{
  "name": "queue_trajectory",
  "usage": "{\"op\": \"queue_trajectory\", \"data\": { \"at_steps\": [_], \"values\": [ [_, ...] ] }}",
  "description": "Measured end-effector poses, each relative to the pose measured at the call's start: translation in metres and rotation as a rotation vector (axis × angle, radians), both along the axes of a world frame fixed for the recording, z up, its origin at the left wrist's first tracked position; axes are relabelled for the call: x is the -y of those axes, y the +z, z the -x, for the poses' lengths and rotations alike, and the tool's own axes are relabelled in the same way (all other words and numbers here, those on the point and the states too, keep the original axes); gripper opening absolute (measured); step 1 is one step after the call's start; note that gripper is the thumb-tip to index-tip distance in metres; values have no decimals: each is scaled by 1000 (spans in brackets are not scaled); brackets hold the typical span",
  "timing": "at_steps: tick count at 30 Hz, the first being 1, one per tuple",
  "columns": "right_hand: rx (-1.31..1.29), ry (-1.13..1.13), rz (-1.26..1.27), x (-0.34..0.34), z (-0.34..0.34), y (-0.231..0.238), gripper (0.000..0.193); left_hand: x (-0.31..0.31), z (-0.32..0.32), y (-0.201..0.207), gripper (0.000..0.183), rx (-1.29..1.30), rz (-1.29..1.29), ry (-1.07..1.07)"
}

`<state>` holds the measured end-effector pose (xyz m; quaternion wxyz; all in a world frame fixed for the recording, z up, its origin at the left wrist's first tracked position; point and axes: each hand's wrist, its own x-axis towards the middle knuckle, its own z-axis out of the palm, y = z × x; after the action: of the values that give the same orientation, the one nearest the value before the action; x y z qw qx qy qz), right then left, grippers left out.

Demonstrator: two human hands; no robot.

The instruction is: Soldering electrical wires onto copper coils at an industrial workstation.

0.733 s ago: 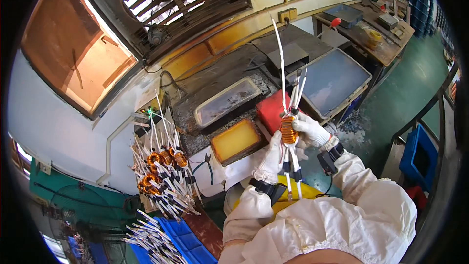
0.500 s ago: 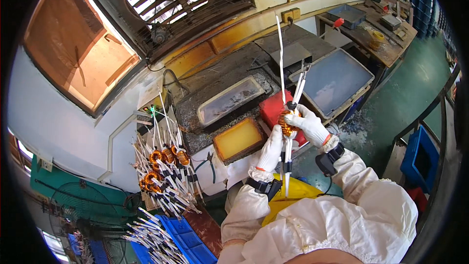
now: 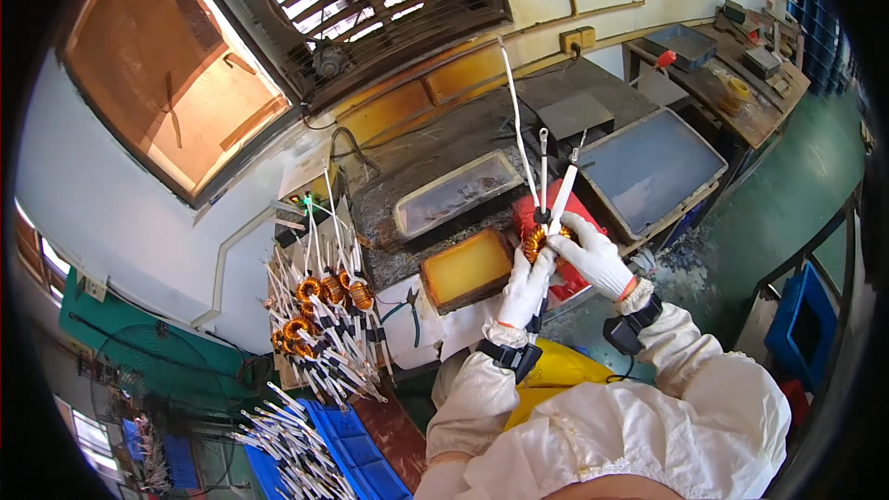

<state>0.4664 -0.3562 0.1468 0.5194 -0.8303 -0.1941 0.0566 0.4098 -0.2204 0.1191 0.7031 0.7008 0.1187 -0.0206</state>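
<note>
Both of my hands wear white gloves and hold one copper-wound toroidal coil [image 3: 533, 244] with white sleeved leads. My left hand [image 3: 524, 294] grips it from the lower left, fingers wrapped round the coil and its lower leads. On the other side, my right hand [image 3: 594, 259] closes its thumb and fingers at the coil and the base of a thick white lead [image 3: 562, 193]. Three leads point up and away, spread apart; two end in metal tips, and the longest is thin. Dark bands wrap the leads beside the coil. The gloves hide part of the winding.
Behind the coil is a red block-like object [image 3: 526, 211]. A yellow-filled square pot [image 3: 466, 268] and a long grey trough [image 3: 456, 194] sit left of it; a wide grey tray [image 3: 653, 162] sits right. Pliers [image 3: 413, 313] lie near several piled coils [image 3: 310, 291]. A blue bin [image 3: 344, 444] holds leads.
The coil has turned in my hands: the upper leads have fanned apart and its lower leads are now mostly hidden. My right fingers have shifted toward the thick lead's base. The whole view has moved slightly.
</note>
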Motion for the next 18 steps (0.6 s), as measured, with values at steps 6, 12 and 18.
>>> {"op": "queue_trajectory", "data": {
  "at_steps": [6, 12, 18],
  "values": [
    [133, 48, 7, 18, 1, 17, 34, -5, 10, 11, 43, 11, 192, -15],
    [-247, 60, -600, 38, -41, 24, 29, -12, 19, -6, 41, -32, 611, -146],
    [-385, 227, -662, 26, -79, 44, 35, -17, 35, -22, 42, -120, 712, -394]
  ]
}}
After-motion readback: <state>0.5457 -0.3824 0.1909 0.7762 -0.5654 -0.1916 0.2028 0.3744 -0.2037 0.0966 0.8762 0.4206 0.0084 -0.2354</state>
